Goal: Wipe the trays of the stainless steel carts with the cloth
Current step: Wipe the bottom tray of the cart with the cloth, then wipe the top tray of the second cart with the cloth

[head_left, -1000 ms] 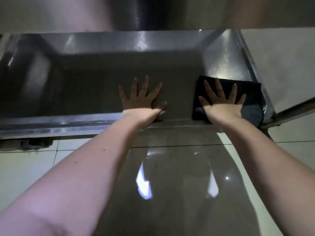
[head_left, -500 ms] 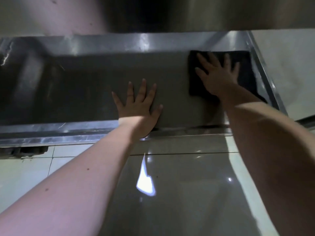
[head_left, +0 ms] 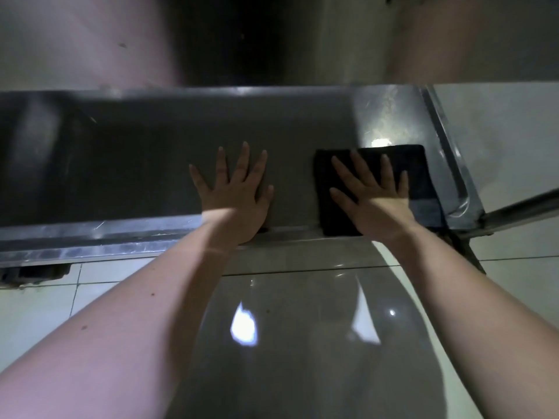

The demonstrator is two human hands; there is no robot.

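step: wiping tray (head_left: 121,176) | left hand (head_left: 234,204) flat, fingers wide, holds nothing | right hand (head_left: 375,204) fingers wide, cloth (head_left: 417,167) under them | next, I think: push cloth past fingertips to far side, pressing down

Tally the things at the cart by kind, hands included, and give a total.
Hands: 2 (left hand, right hand)
Black cloth: 1
Stainless steel tray: 1
Total: 4
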